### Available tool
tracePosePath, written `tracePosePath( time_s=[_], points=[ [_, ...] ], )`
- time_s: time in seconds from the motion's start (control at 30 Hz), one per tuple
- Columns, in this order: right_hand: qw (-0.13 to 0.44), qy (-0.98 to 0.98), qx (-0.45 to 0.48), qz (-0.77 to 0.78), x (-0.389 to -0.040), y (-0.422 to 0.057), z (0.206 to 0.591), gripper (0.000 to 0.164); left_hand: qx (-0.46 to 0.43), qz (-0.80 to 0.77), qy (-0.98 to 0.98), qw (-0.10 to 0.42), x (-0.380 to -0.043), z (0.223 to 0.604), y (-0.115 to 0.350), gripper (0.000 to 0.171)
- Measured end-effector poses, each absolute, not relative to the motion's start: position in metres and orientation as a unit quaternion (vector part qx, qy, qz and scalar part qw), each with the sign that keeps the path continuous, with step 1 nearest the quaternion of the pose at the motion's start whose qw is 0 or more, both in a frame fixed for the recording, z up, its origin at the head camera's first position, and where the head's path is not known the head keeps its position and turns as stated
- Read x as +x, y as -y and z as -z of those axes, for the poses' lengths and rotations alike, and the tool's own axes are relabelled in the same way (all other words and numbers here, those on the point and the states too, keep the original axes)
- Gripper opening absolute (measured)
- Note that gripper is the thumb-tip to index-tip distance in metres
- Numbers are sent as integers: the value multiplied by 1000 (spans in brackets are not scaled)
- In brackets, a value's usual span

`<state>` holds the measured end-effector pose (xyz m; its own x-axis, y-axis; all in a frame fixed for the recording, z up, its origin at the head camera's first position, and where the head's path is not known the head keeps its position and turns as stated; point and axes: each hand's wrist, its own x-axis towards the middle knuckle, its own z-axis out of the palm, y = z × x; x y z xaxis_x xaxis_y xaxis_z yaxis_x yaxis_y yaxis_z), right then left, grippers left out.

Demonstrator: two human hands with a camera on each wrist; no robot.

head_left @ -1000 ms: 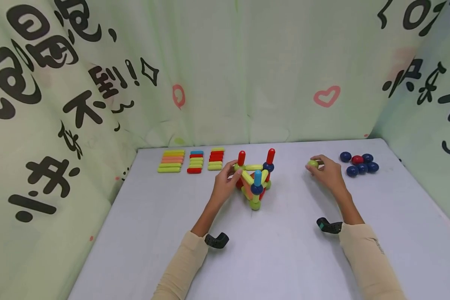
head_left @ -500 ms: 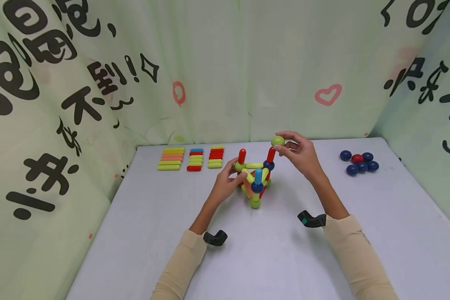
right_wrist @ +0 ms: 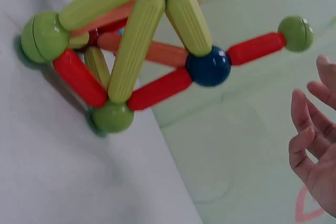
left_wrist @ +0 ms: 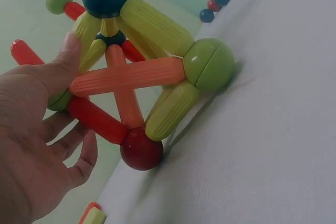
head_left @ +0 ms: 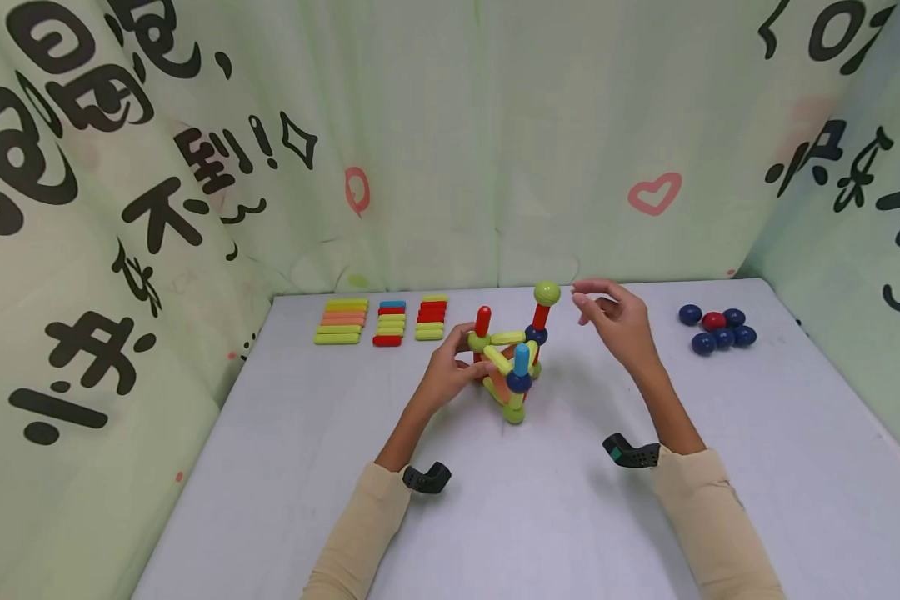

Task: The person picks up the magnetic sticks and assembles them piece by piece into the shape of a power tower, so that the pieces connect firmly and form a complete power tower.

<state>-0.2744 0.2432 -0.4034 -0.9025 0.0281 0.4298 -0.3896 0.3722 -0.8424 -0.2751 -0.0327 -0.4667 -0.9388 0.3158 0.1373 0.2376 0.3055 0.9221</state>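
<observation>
In the head view a structure of toy building rods and balls [head_left: 498,384] stands on the table, with yellow-green, red and orange rods between green, blue and red balls. My left hand [head_left: 447,367] grips its left corner, thumb in front and fingers behind, around a green ball [left_wrist: 59,100]. Upright rods rise from its top: a red one [head_left: 482,321] at left, a blue one [head_left: 521,360] in front. A third, red rod [right_wrist: 257,49] at the back right carries a green ball [head_left: 547,293]. Just right of that ball, apart from it, my right hand [head_left: 621,323] holds nothing, fingers loosely bent.
Three stacks of coloured rods lie at the back left: a left group [head_left: 342,320], a middle group [head_left: 392,322] and a right group [head_left: 432,317]. Several blue balls [head_left: 723,337] surround a red ball [head_left: 714,322] at the right. A printed curtain [head_left: 435,167] hangs behind the table [head_left: 540,517].
My right hand has brought the green ball leftward from the right, set it on top of the back red rod and let go. My left hand has stayed on the structure, which has shifted slightly.
</observation>
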Motion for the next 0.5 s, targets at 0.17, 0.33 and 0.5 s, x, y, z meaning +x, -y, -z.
tracePosePath(
  time_s=[0.17, 0.33, 0.5],
  points=[
    [284, 849, -17, -444, -275, -290, 428, 27, 185, -560, -807, 6, -274, 468, 31, 62],
    [252, 905, -128, -318, -267, -336, 448, 36, 201, -537, -819, -20, -271, 468, 28, 59],
    [162, 945, -148, -241, -262, -366, 466, 41, 211, -517, -829, -40, -267, 470, 23, 56]
  ],
)
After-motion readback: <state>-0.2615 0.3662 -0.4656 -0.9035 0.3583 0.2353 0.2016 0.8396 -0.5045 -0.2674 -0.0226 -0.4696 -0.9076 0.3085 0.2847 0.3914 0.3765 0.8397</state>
